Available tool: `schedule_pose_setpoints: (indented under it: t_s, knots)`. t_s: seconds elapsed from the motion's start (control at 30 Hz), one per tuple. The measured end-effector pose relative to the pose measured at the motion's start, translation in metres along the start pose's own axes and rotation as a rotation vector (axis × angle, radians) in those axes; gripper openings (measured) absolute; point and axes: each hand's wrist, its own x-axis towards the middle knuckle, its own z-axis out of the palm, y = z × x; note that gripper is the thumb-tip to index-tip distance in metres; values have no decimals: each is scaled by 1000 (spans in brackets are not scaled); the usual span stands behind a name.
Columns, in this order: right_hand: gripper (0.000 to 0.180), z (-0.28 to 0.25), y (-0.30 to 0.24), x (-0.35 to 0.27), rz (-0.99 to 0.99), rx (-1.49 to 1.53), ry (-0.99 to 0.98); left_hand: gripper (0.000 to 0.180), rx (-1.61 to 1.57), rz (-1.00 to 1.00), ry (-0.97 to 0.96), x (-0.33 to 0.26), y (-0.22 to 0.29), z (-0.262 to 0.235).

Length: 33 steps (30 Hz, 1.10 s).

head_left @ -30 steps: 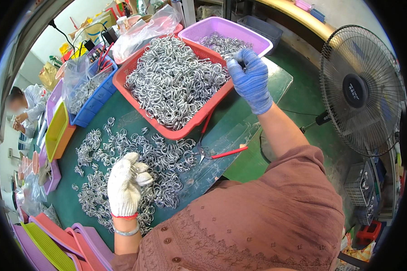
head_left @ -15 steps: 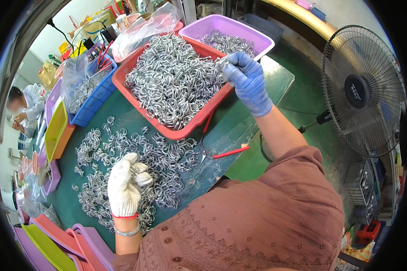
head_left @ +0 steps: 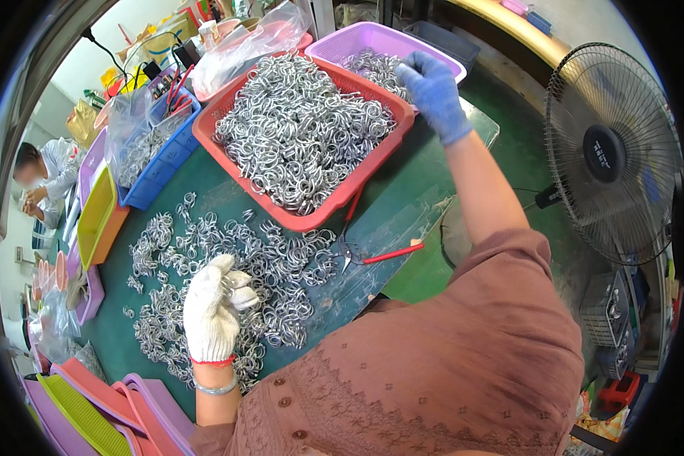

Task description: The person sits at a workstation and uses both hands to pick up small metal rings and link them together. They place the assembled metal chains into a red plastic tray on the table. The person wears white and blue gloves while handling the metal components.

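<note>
Head camera, single view: wide fisheye, left unit of a side-by-side pair, worn on the head. Station: above the surface [head_left: 406, 178], at close range. Facing: down and forward. Near mid-field: loose metal rings [head_left: 289, 262]. Lower edge: the wearer's brown top [head_left: 425, 342], close to the lens. Right margin: standing fan [head_left: 608, 156]. Left margin: a co-worker [head_left: 57, 171], small, farther off in this room. Border: rounded, black.

A workshop — metal rings [head_left: 296, 129] in a red basket [head_left: 304, 223], pliers [head_left: 394, 254], a co-worker [head_left: 59, 169] (far left)
</note>
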Motion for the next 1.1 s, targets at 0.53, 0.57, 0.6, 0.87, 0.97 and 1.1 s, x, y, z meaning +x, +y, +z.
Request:
schedule_pose_setpoints:
  t_s: [0.53,0.57,0.6,0.87,0.97,1.1]
  knots:
    - [60,14,-26,-21,-97,784,-807,31,-57,-21,-5,-4,0,-13]
    - [60,18,-32,-26,-77,802,-812,30,-54,-17,-3,-5,1,-10]
    - [61,21,-39,-32,-56,820,-817,29,-49,-12,0,-7,3,-7]
    - [60,45,-58,-54,-98,656,-781,31,-64,16,20,-16,1,-25]
    - [58,52,-61,-60,-180,562,-739,31,-62,23,38,-21,0,-27]
    - [55,62,-57,-65,-290,521,-688,30,-44,38,35,-28,3,-25]
